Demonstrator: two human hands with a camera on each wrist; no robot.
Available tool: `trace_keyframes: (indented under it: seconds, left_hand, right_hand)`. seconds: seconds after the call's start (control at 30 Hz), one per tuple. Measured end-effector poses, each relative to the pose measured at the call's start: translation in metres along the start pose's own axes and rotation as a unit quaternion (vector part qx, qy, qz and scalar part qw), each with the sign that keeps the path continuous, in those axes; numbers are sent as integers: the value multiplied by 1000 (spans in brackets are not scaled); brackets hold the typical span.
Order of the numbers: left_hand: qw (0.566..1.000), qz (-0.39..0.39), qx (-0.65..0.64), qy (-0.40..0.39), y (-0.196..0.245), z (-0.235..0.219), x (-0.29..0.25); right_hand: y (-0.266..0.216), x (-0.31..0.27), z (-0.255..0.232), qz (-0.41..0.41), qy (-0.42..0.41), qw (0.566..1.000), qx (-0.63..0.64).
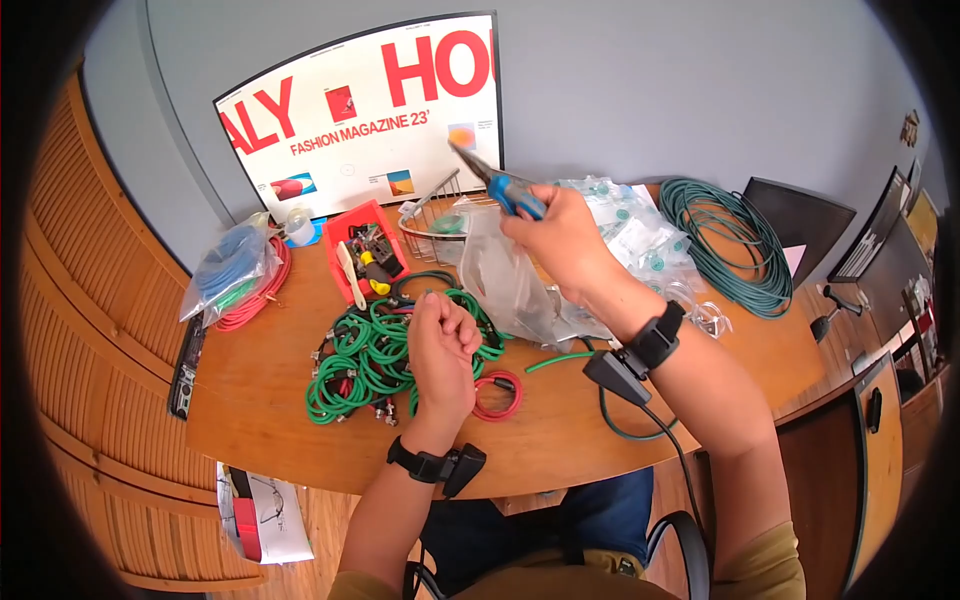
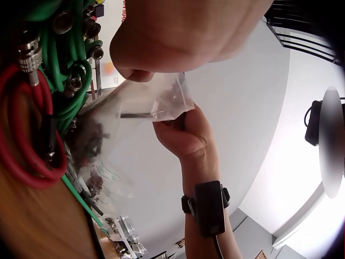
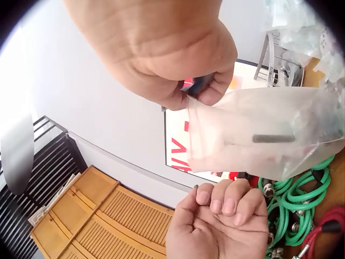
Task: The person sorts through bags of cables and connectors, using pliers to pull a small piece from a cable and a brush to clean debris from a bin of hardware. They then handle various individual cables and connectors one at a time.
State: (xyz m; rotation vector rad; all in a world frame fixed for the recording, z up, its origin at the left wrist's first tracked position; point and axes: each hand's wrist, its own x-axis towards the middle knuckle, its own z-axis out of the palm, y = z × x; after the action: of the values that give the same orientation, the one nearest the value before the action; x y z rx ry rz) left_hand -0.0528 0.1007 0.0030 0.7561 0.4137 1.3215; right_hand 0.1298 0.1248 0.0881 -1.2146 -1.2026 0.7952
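Note:
My right hand [image 1: 562, 238] is raised over the table, gripping blue-handled pliers [image 1: 515, 192] with the tips pointing up and left. The same hand pinches the top edge of a clear plastic bag [image 3: 253, 129], which hangs down with a dark strip showing in it. Lower and to the left, my left hand [image 1: 440, 350] has curled fingers, and a tiny dark green bit [image 3: 197, 187] shows at its thumb and fingertip. Beneath that hand lies a heap of green cables [image 1: 345, 375] with metal connectors. A coiled red cable [image 1: 498, 396] lies just right of the heap.
Behind the heap stands a red bin [image 1: 350, 222] of small parts with a yellow-and-black screwdriver [image 1: 376, 275]. A monitor [image 1: 300, 110] and a wire basket [image 1: 435, 220] are at the back. Bagged items [image 1: 640, 235] and a dark green cable coil [image 1: 735, 265] occupy the right.

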Motion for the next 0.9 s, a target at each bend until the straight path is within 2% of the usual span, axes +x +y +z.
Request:
trace_keyframes:
  seconds: [0.03,0.17,0.23,0.27,0.4,0.47,0.53,0.57,0.63,0.67,0.73,0.77,0.8,0.87,0.9]
  left_hand:
    - [1000,-11,-3,6,1,4,-1]
    - [998,-49,21,-23,1,0,0]
    - [997,-64,38,-17,0,3,1]
    - [997,-68,37,-18,-1,3,1]
    - [997,-68,24,-3,0,2,-1]
    - [997,-49,52,-30,1,3,-4]
    - [997,-44,51,-47,4,7,-9]
    - [993,-27,84,-83,5,8,-12]
    - [980,-11,141,-138,5,14,-18]
    - [980,-15,144,-138,4,15,-20]
    - [968,-98,140,-182,0,17,-22]
    - [965,-127,129,-192,-1,20,-23]
    - [963,-131,132,-193,-3,21,-24]
    - [940,-213,141,-228,-6,22,-23]
    - [929,-246,155,-227,-7,19,-22]
  right_hand:
    - [2,5,1,-22,15,1000,10]
    - [8,11,8,6,29,1000,-3]
    - [11,6,6,21,-31,999,-11]
    - [12,3,3,23,-28,999,-12]
    - [1,-25,-19,24,1,999,23]
    - [-7,-41,-38,23,15,999,39]
    - [-8,-55,-57,-10,62,997,55]
    - [-4,-60,-66,-7,65,996,53]
    - [7,-71,-81,-158,113,980,50]
    - [14,-76,-87,-155,115,980,52]
    - [27,-83,-97,-148,47,987,34]
    - [25,-88,-97,-94,18,994,42]
    - [33,-89,-99,-92,23,994,44]
    - [50,-89,-102,-119,11,993,-15]
    - [51,-92,-103,-112,22,993,-4]
